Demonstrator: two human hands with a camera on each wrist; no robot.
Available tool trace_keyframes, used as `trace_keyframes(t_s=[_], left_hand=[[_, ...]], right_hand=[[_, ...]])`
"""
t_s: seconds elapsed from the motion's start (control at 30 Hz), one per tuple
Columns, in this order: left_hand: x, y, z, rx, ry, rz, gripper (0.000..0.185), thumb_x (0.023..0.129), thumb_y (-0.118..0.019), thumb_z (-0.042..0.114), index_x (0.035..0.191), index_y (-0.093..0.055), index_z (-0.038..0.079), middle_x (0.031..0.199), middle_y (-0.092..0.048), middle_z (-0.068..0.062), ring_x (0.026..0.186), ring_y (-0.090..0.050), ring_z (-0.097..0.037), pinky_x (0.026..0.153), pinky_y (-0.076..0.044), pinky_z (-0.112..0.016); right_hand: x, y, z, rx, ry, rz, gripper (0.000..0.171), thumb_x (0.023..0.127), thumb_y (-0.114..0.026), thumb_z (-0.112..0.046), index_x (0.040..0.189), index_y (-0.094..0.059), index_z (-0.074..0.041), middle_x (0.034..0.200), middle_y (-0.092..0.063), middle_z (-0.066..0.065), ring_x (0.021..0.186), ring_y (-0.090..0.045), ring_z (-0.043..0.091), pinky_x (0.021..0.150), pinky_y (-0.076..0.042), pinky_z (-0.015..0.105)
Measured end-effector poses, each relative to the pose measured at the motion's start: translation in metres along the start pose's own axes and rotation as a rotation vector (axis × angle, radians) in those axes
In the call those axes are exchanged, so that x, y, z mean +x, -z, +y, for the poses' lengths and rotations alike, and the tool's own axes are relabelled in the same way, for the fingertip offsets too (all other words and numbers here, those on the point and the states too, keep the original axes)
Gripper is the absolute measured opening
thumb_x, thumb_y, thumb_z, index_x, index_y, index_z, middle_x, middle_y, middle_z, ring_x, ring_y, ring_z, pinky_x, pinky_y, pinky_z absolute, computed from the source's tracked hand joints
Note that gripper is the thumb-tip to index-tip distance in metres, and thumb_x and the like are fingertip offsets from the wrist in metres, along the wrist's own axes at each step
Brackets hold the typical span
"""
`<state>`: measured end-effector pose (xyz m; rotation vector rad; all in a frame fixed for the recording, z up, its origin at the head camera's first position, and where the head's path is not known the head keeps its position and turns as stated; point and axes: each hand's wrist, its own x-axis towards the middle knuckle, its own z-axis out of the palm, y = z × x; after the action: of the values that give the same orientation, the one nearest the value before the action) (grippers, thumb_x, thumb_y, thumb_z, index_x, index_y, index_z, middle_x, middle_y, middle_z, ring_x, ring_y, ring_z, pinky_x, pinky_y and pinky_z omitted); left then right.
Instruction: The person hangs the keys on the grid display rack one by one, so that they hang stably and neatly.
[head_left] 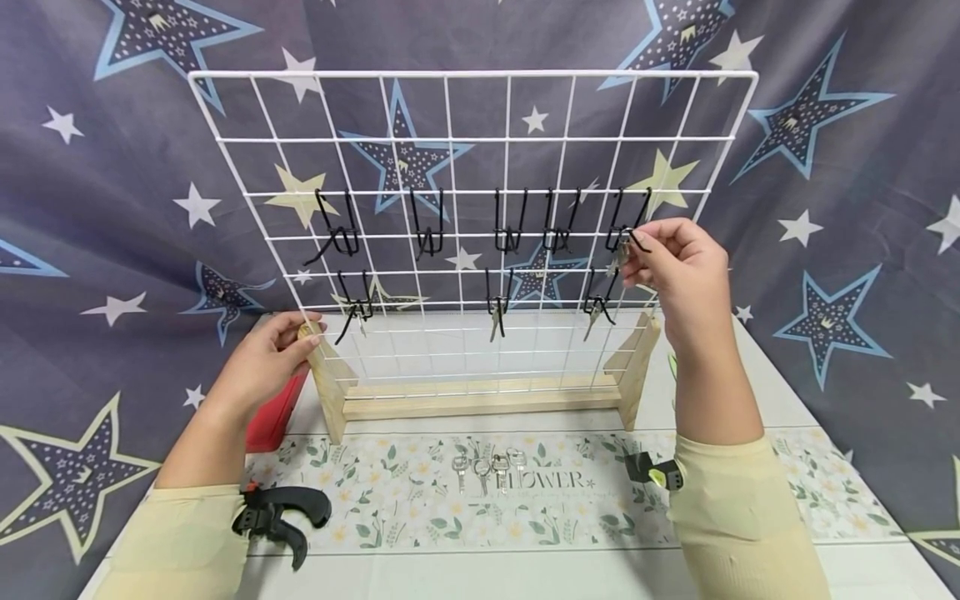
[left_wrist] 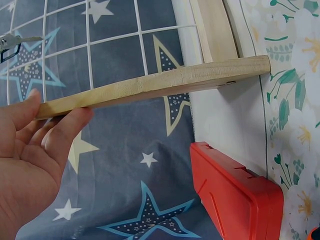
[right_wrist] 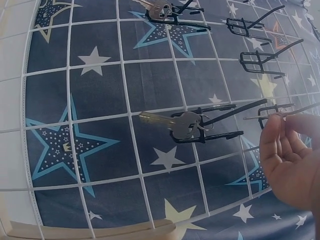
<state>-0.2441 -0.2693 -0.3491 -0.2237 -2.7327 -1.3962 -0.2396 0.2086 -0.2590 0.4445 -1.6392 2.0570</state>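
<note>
A white wire grid (head_left: 480, 140) stands upright in a wooden stand (head_left: 480, 396). Several black hooks (head_left: 508, 237) hang on it, and some carry keys (head_left: 495, 321). My left hand (head_left: 300, 335) grips the top of the stand's left wooden support (left_wrist: 150, 86), thumb above and fingers below (left_wrist: 67, 125). My right hand (head_left: 637, 247) is raised to the upper right hook (head_left: 628, 218) and pinches a silver key (head_left: 621, 248) there. In the right wrist view that key (right_wrist: 270, 114) shows edge-on at my fingertips (right_wrist: 272, 137). Another key (right_wrist: 175, 122) hangs on a hook beside it.
Several loose keys (head_left: 489, 468) lie in a row on the floral table mat (head_left: 570, 508). A red case (head_left: 273, 412) sits behind the stand's left foot, also in the left wrist view (left_wrist: 235, 197). A star-patterned cloth (head_left: 840, 208) hangs all around the table.
</note>
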Motion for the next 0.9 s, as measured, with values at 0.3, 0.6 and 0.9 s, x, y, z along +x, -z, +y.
trace_keyframes(t_s=[0.3, 0.6, 0.9], left_hand=[[0.0, -0.002, -0.001, -0.004, 0.0, -0.007, 0.043, 0.104, -0.05, 0.023, 0.143, -0.045, 0.005, 0.135, -0.054, -0.02, 0.105, -0.057, -0.004, 0.081, -0.055, -0.02], [0.0, -0.003, 0.002, -0.005, -0.009, 0.003, 0.043, 0.104, -0.05, 0.026, 0.142, -0.046, 0.005, 0.134, -0.052, -0.021, 0.104, -0.058, -0.004, 0.08, -0.055, -0.019], [-0.001, -0.001, 0.001, -0.002, -0.003, 0.012, 0.043, 0.104, -0.05, 0.027, 0.141, -0.047, 0.006, 0.132, -0.054, -0.019, 0.101, -0.058, -0.001, 0.079, -0.055, -0.019]], right_hand=[[-0.012, 0.005, -0.001, -0.077, 0.005, 0.053, 0.017, 0.091, -0.07, -0.007, 0.097, -0.061, 0.006, 0.078, -0.064, 0.013, 0.061, -0.062, 0.019, 0.056, -0.056, 0.024], [-0.047, 0.015, -0.004, -0.046, 0.056, -0.006, 0.01, 0.092, -0.066, -0.001, 0.094, -0.061, 0.007, 0.079, -0.064, 0.013, 0.064, -0.062, 0.02, 0.059, -0.056, 0.025], [-0.078, 0.006, 0.002, -0.383, 0.04, -0.376, 0.007, 0.092, -0.064, 0.002, 0.099, -0.064, 0.002, 0.083, -0.064, 0.007, 0.07, -0.062, 0.018, 0.062, -0.055, 0.026]])
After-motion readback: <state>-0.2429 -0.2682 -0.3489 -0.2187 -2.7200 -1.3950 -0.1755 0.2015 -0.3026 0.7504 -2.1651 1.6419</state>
